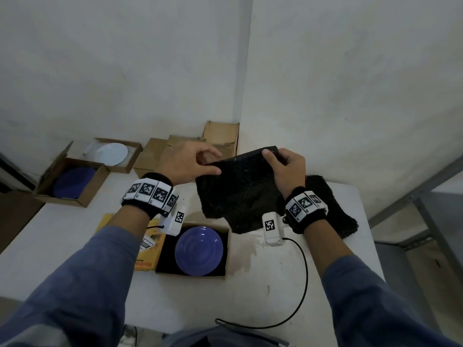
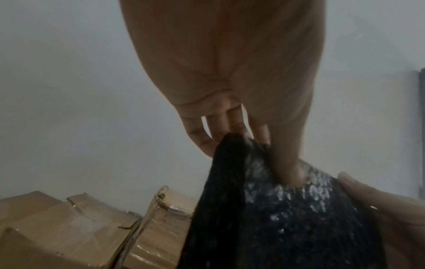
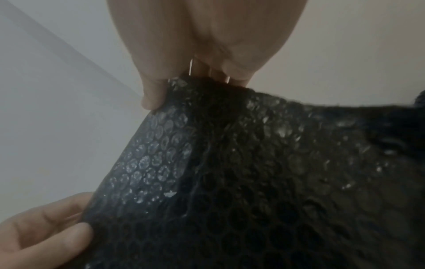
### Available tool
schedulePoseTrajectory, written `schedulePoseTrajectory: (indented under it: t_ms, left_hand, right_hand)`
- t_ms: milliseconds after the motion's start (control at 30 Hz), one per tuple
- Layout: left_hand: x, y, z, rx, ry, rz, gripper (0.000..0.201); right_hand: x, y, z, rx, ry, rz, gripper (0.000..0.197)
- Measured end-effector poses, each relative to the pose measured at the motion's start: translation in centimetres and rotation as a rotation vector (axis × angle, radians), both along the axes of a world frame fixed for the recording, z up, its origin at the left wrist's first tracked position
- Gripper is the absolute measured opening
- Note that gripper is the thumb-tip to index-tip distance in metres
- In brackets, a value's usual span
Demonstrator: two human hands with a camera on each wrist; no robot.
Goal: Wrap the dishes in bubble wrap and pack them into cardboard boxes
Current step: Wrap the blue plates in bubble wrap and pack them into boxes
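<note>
The left hand (image 1: 190,164) and the right hand (image 1: 285,171) each have a pinching grip on the top edge of a black bubble wrap sheet (image 1: 240,189), thumb in front, fingers behind. The sheet hangs in the air above the white surface (image 1: 75,234); its lower edge hides part of what lies below, and how many layers it has is hard to make out. Behind the right wrist more black bubble wrap (image 1: 333,204) lies on the surface, partly hidden. Below the hands a blue plate (image 1: 199,250) sits in an open cardboard box (image 1: 226,249) on a black lining. Far left, another box (image 1: 92,186) holds a dark blue plate (image 1: 72,184), dim and cut by the box wall; beside it a white plate (image 1: 112,154) sits in a third box (image 1: 134,156).
</note>
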State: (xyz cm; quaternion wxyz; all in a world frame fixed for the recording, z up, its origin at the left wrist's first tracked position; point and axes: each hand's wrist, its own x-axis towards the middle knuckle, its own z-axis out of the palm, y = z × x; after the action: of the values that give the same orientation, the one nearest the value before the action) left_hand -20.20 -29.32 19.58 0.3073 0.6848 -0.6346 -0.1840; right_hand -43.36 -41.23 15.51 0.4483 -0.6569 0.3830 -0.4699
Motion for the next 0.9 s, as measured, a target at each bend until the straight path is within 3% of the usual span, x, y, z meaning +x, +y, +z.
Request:
schedulePoseTrajectory:
  t_ms: [133, 333, 400, 467, 633, 733, 833, 900]
  left_hand:
    - [0.1, -0.3, -0.6, 0.034, -0.022, -0.005, 0.015]
    - [0.4, 0.0, -1.0, 0.153, -0.01, -0.112, 0.022]
    - [-0.3, 0.2, -1.2, 0.176, 0.045, -0.109, 0.015]
    - [-1.3, 0.3, -1.7, 0.194, 0.102, -0.083, 0.027]
    - [-3.0, -0.1, -3.4, 0.202, 0.078, -0.078, 0.027]
    - [-2.7, 0.6, -4.0, 0.158, 0.165, -0.029, 0.025]
    - [-1.6, 2.4, -4.7, 0.1, 0.282, 0.059, 0.019]
    - [-0.4, 4.0, -5.7, 0.068, 0.373, 0.132, 0.02]
  right_hand:
    - [-0.1, -0.2, -0.1, -0.076, 0.102, -0.036, 0.039]
    - [0.3, 0.3, -0.3, -0.127, 0.181, -0.086, 0.045]
    - [0.5, 0.5, -0.4, -0.142, 0.191, -0.085, 0.044]
    - [0.9, 0.7, -0.7, -0.135, 0.197, -0.055, 0.04]
    - [1.6, 1.9, -0.9, -0.078, 0.149, 0.092, 0.024]
    - [1.2, 2.1, -1.3, 0.135, 0.074, 0.27, 0.043]
    - [0.6, 1.5, -2.3, 0.256, 0.182, 0.418, 0.06]
    - [0.5, 1.6, -3.2, 0.306, 0.269, 0.506, 0.056]
